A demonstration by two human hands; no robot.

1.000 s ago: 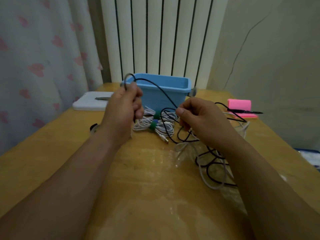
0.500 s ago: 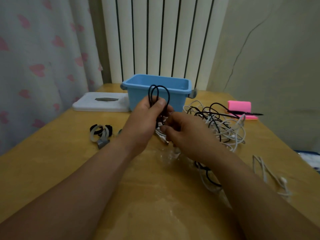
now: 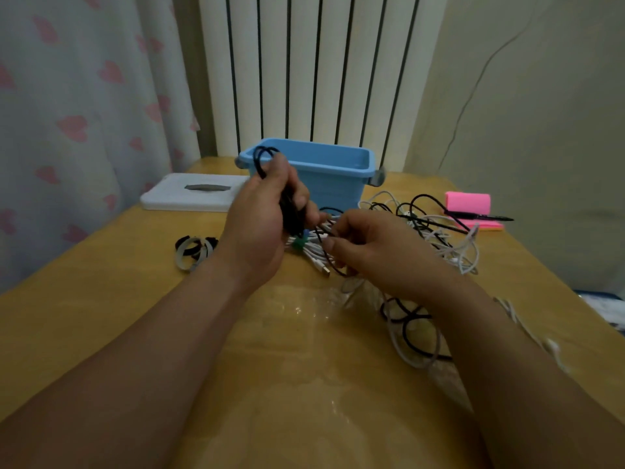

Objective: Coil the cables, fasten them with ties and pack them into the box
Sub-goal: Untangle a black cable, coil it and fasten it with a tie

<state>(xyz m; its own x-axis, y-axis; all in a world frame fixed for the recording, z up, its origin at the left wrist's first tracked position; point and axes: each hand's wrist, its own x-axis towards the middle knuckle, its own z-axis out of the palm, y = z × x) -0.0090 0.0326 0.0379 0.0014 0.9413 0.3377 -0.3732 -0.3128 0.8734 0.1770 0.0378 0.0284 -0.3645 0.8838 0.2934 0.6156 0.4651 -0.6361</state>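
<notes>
Head view: the left hand clenches the half-coiled black cable just in front of the blue box, while the right hand pinches its loose tail. Light, limp and springy, it is probably best gripped across the bunched loops.

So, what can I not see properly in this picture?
All head view.
1. Blue plastic box floor: hidden by its near wall.
2. White cable bundle with green tie: mostly behind the left hand, gripping a black cable coil, and the right hand.
3. Loose black and white cable tangle: partly under the right forearm.
4. Object at the right edge: cut off.
</notes>
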